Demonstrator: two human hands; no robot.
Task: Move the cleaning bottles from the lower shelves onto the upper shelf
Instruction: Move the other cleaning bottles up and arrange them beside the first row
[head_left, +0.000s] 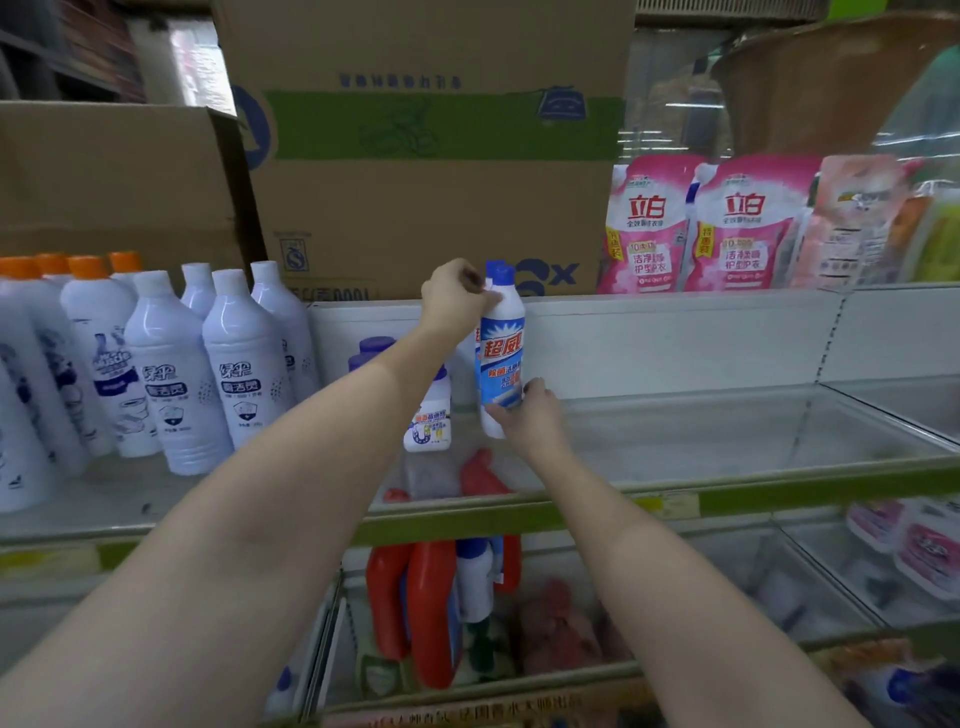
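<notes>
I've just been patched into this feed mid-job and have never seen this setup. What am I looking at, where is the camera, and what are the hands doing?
There is no machine here: a person works with bare hands, and the one picture comes from a camera worn on their head, looking forward and down. Both arms reach to a shop shelf. The left hand grips the neck of a white bottle with a blue cap and blue label, while the right hand holds its base. Whether it rests on the upper shelf is unclear. White bottles stand to the left. Red bottles sit on the lower shelf below.
</notes>
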